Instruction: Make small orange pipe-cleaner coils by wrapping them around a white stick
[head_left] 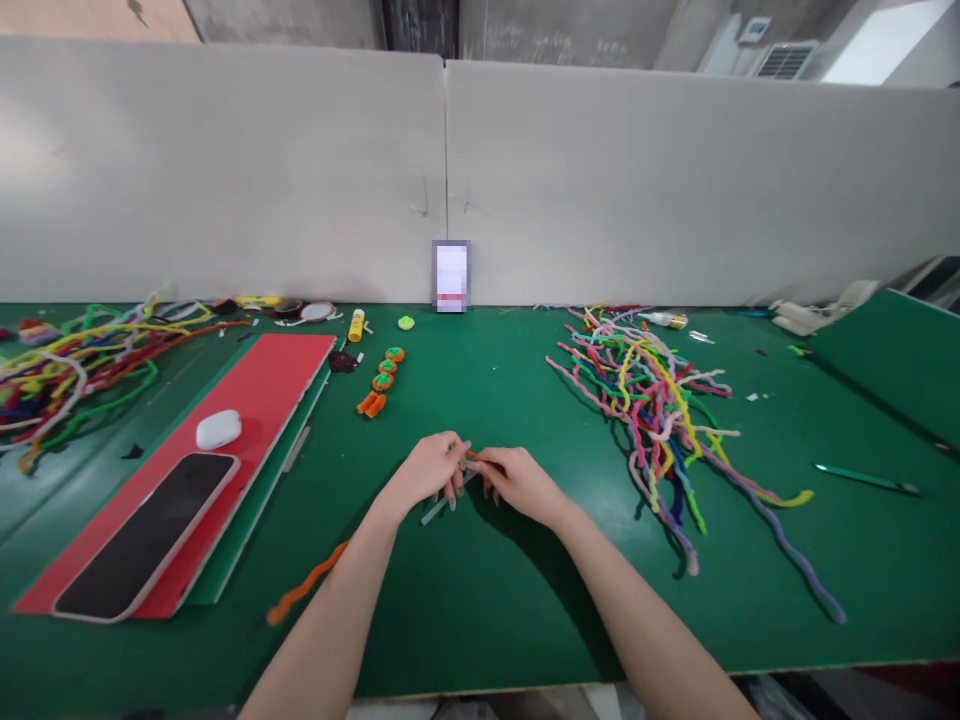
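My left hand (441, 465) and my right hand (517, 480) meet over the middle of the green table, fingertips pinched close together. Between them shows a short bit of orange pipe cleaner, held from both sides. A longer orange pipe cleaner (307, 588) comes out from under my left forearm and lies on the table; whether it is the same piece is hidden. Beneath my fingers lies a thin, pale translucent strip (435, 512), partly covered by the left hand. Farther off to the left are small orange-and-green coiled pieces (383, 381) and orange folded pieces (372, 404).
A pile of coloured pipe cleaners (660, 400) lies right, another pile (82, 370) far left. A phone (150, 540) and a white earbud case (219, 429) rest on a red board (281, 375). A yellow glue stick (356, 325), upright screen (451, 275) and green pen (866, 479) are around.
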